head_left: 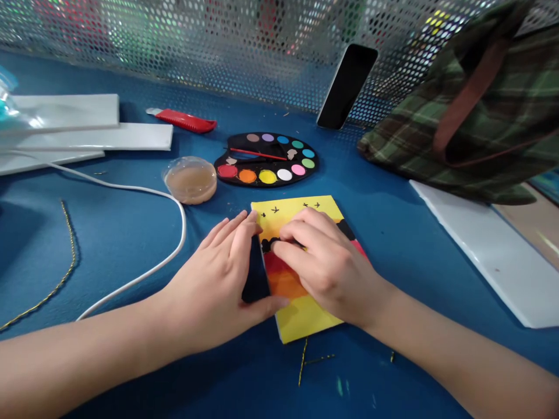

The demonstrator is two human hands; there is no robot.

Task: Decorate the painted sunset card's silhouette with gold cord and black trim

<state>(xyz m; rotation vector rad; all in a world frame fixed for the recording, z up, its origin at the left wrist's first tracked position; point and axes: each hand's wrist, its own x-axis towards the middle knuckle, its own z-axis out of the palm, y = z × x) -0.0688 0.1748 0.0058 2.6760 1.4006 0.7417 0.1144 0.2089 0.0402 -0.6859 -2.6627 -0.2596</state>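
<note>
A small painted panel lies flat on the blue table, with yellow, orange and red bands, a dark strip across its middle and little black bird marks near its top. My left hand rests along the panel's left side, fingers stretched out, with the fingertips at its upper left edge and the thumb over its lower left edge. Above the dark strip my right hand is closed, its thumb and curled fingers brought together. Whatever it may pinch is hidden by the fingers.
Beyond the panel lie a paint palette with a brush and a cup of cloudy water. A red cutter, white boards and a white cable are left. A phone leans behind; a plaid bag stands right.
</note>
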